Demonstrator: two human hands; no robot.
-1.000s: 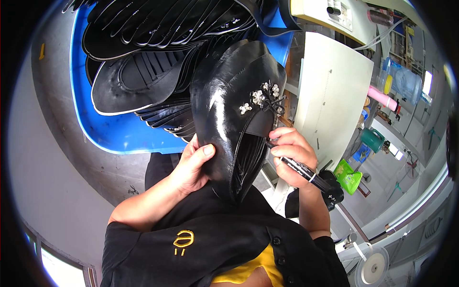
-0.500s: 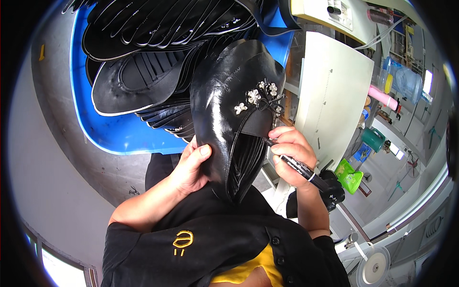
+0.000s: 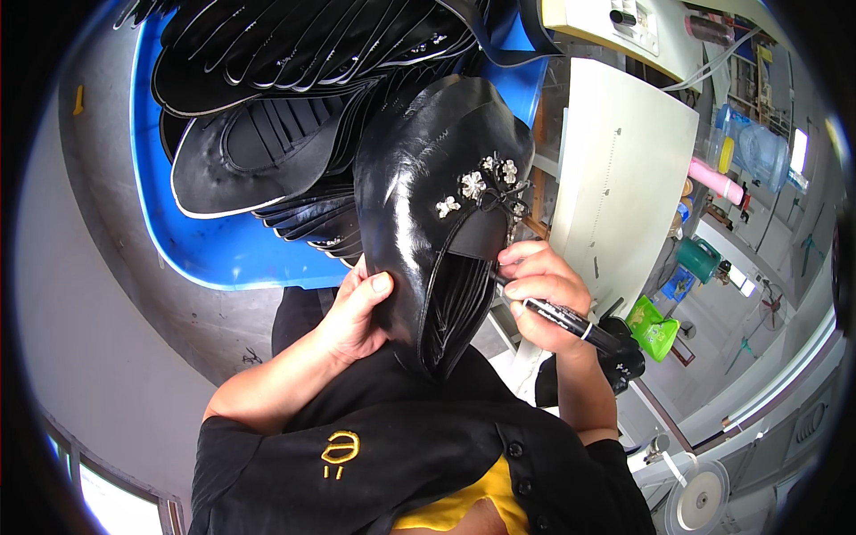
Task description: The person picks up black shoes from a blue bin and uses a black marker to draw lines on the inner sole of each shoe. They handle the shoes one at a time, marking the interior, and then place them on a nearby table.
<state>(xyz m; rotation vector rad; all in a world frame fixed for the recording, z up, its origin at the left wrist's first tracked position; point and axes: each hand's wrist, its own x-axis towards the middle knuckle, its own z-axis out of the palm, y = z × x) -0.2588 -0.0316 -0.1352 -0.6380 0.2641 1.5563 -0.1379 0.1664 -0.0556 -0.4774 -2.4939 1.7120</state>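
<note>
Before a blue tub (image 3: 192, 259), hands hold shoe upper (image 3: 428, 196) and marker (image 3: 562, 319).

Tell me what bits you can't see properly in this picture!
Head view only:
- Marker tip: hidden behind the shiny black shoe upper.
- Left hand fingers: behind the upper, only the thumb shows.
- Right hand palm: turned away.
- Stack of black uppers: cut off by the top edge.

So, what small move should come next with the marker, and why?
Probably bring the marker tip a little further along the shoe upper's opening edge. The right hand holds the marker with its tip near that edge, below the flower ornaments, while the left hand steadies the upper.
</note>
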